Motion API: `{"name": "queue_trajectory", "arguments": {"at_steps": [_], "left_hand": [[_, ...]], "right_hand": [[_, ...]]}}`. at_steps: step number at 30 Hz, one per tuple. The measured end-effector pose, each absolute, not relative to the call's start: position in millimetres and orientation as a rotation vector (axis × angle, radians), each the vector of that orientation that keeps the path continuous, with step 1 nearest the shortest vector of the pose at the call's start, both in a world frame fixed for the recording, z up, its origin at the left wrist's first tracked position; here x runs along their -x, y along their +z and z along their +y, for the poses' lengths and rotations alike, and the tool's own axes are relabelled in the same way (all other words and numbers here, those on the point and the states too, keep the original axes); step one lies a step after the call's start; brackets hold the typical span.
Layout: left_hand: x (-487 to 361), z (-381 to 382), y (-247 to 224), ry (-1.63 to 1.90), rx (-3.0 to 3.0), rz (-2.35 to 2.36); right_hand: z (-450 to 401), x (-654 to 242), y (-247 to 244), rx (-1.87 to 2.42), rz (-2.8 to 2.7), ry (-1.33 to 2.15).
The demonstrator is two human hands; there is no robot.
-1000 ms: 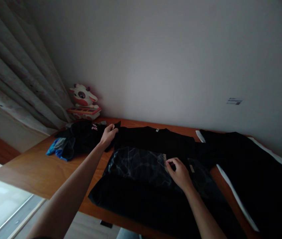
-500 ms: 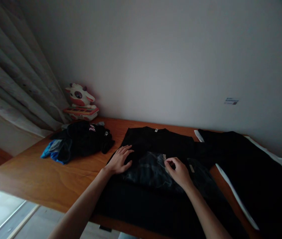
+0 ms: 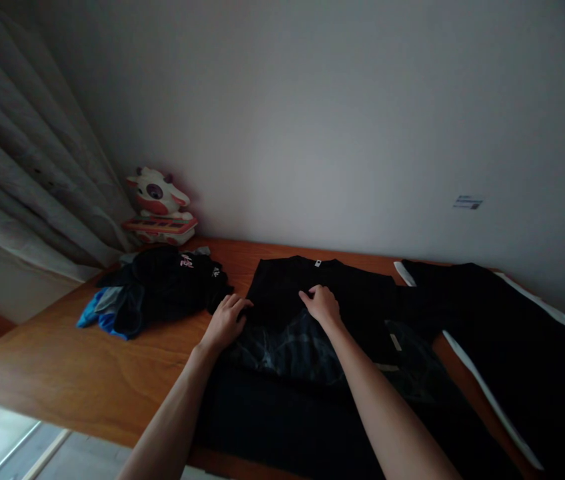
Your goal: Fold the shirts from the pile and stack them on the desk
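Note:
A black T-shirt [image 3: 357,288] lies flat on the table, its collar with a small white tag facing the wall. Over its lower part is a dark garment with a faint grey marbled pattern [image 3: 287,350]. My left hand [image 3: 223,323] is closed at that garment's left corner, fingers curled over the cloth. My right hand [image 3: 323,307] pinches the far edge of the patterned cloth between thumb and fingers, near the middle of the T-shirt. The exact grip of both hands is partly hidden by dark fabric.
Left of the T-shirt lies a heap of black and blue clothes [image 3: 162,287]. A cow-shaped toy keyboard [image 3: 160,207] stands in the corner by the curtain [image 3: 27,147]. On the right spreads a black garment with white edges [image 3: 492,320]. The wooden table [image 3: 112,373] meets the wall behind.
My right hand has moved left and away from me, drawing the patterned cloth's edge with it. My left hand has shifted slightly nearer and its fingers have curled in.

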State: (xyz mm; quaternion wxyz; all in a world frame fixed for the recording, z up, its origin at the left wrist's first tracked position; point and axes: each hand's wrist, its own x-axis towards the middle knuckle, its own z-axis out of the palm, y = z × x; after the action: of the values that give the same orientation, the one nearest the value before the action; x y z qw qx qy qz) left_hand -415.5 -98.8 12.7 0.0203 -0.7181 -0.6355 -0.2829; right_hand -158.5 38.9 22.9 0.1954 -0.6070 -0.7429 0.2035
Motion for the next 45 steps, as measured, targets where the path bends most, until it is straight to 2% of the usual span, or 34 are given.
{"name": "queue_trajectory", "arguments": {"at_steps": [7,12,16,20,25,31,36,42,45], "left_hand": [[414,-101,17,-0.803,2.259,-1.875],[409,-103,22,-0.759,2.316,-1.840],[408,-102,23,-0.732,2.307,-1.865],[408,-100,22,-0.758,2.290,-1.895],[406,-101,26,-0.763,2.281,-1.882],[404,-108,35,-0.882,2.230,-1.919],[392,-77,34,-0.952,2.210,-1.908],[382,5,18,-0.436,2.386,-2.081],[385,30,11,-0.304,2.339,-2.214]], "right_hand": [[53,175,25,1.769,-2.017,0.593],[29,167,26,1.721,-1.991,0.504],[-7,159,27,1.289,-2.206,0.274],[-33,161,27,0.821,-2.468,0.260],[-38,169,22,0.675,-2.482,0.181],[-39,166,19,0.568,-2.358,0.331],[-35,164,14,0.646,-2.327,0.376],[-24,162,-1,1.006,-2.217,0.246],[-23,161,-5,1.099,-2.233,0.238]]}}
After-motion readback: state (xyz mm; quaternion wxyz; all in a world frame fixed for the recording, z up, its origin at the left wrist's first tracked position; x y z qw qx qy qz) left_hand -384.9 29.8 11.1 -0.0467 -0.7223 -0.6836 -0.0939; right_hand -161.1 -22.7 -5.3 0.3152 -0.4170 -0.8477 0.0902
